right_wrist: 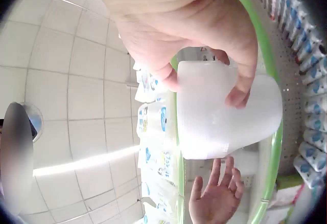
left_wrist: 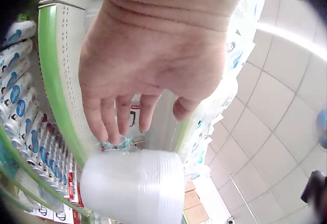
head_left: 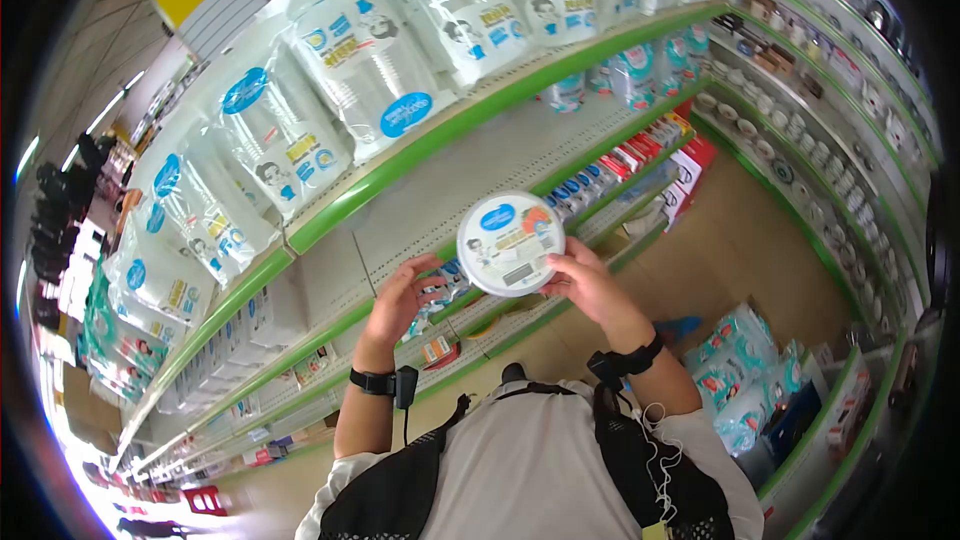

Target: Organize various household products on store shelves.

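My right hand grips a round pack of stacked white plastic bowls, with a printed label and barcode facing up in the head view. In the right wrist view, thumb and fingers of the right hand spread along the white side of the pack. My left hand is beside the pack, palm towards it, holding nothing. In the left wrist view the fingers of the left hand hang loosely bent, short of the clear, ribbed stack.
Clear bags of stacked plastic cups line the green-edged upper shelf. Lower shelves carry rolls and boxed goods. On the right are shelves of crockery and, low down, a bin of blue-and-white packs.
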`<action>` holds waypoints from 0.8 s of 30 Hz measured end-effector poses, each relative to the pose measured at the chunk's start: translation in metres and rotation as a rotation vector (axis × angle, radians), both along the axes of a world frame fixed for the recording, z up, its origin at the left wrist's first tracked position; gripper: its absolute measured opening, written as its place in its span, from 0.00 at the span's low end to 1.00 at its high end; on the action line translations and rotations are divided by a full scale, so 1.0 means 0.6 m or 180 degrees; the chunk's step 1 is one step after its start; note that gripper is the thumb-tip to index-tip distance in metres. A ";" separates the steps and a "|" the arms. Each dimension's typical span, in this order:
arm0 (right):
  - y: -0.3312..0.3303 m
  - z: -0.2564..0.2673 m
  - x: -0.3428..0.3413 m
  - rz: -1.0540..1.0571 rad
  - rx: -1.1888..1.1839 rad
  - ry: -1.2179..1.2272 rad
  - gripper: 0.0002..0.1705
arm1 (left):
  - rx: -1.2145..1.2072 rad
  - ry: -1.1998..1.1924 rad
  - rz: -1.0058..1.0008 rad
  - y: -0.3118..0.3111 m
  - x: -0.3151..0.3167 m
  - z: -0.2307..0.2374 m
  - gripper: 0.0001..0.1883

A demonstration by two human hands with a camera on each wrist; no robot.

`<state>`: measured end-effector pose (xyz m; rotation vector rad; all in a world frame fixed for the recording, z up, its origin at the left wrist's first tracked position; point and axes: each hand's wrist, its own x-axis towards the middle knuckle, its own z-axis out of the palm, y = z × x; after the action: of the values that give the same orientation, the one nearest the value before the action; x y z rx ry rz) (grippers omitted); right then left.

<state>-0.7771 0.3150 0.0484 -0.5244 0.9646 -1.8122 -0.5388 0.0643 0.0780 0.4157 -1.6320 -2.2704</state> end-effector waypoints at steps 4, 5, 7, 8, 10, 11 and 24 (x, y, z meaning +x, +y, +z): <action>-0.100 0.014 0.020 0.0398 -0.0021 0.0150 0.34 | 0.0004 0.0125 0.0097 0.002 0.019 0.028 0.32; -0.125 0.013 0.026 0.0461 -0.0026 0.0159 0.34 | -0.0027 0.0139 0.0227 -0.001 0.028 0.031 0.33; -0.172 0.014 0.036 0.0467 0.0060 0.0241 0.36 | -0.0035 0.0175 0.0329 -0.025 0.052 0.025 0.34; -0.193 0.017 0.041 0.0521 0.0066 0.0279 0.37 | -0.0014 0.0223 0.0429 -0.035 0.062 0.023 0.33; -0.232 0.026 0.052 0.0588 0.0106 0.0326 0.37 | 0.0006 0.0287 0.0555 -0.056 0.078 0.020 0.33; -0.250 0.028 0.055 0.0617 0.0147 0.0355 0.37 | -0.0008 0.0263 0.0630 -0.066 0.084 0.019 0.33; -0.376 0.001 -0.019 0.0069 0.0060 0.0421 0.31 | 0.0236 0.0262 0.0195 -0.237 -0.005 0.009 0.27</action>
<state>-0.7884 0.0897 0.0489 -0.6471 1.0605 -1.7646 -0.5419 -0.0780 0.0836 0.3794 -1.4791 -2.2767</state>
